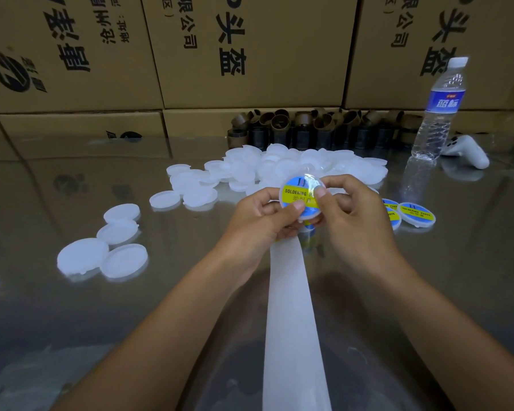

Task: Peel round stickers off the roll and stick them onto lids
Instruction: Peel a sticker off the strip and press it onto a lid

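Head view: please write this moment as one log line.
left hand holds lid | right hand presses sticker | labelled lids at right

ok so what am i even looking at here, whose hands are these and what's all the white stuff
There is no machine here: one camera worn on a person's head looks down at their own two hands. The left hand and right hand together hold a white lid, thumbs pressing a blue and yellow sticker onto it. The white strip running toward the camera looks like sticker backing paper. On the shiny table lie plain lids, finished lids to the right, a water bottle and a white controller. Cardboard boxes stand behind.
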### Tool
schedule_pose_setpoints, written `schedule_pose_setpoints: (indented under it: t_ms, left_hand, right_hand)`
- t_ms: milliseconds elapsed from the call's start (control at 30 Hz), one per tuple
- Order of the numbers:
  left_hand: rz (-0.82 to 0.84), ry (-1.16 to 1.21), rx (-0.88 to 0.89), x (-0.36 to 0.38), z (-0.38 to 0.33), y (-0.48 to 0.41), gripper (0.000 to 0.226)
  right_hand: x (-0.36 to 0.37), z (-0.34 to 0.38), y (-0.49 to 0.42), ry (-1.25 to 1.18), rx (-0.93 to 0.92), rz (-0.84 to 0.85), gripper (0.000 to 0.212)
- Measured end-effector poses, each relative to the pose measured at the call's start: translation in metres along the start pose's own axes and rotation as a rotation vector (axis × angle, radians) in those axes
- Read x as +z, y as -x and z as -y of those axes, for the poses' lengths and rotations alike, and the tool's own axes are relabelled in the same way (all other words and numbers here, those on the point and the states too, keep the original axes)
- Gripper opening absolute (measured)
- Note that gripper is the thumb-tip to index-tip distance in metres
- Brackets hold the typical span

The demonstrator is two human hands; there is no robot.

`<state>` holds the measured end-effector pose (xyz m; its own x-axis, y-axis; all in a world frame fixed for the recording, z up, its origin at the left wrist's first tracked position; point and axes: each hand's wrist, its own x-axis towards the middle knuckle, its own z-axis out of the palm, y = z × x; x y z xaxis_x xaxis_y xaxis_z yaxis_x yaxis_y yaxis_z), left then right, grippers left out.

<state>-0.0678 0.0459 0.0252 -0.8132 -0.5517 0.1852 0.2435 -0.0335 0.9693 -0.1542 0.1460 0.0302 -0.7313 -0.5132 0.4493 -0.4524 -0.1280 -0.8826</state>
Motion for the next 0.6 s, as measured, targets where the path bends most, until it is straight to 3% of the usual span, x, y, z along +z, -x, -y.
schedule_pose_setpoints:
  t_ms: [133,233,333,600]
  left_hand:
    - [-0.029,0.024,0.009,-0.0006,-0.0017,0.0005,0.015]
    - [-0.059,0.053,0.018,-0.0019,-0.0018,-0.0001,0.018]
    - [-0.052,0.061,0.011,-0.0013,-0.0015,-0.0004,0.019]
    - [-0.043,0.023,0.024,-0.0042,0.0017,-0.0026,0.013]
  right_hand:
    - [-0.0007,0.0016,0.001,0.008,-0.02,0.04,0.008]
    - [0.0009,0.0021,0.0021,0.011,-0.02,0.149,0.028]
    - [0.0011,0.0031,0.002,0.023,-0.034,0.153,0.037]
    - [0.0001,0.0026,-0.0012,-0.034,-0.012,0.121,0.029]
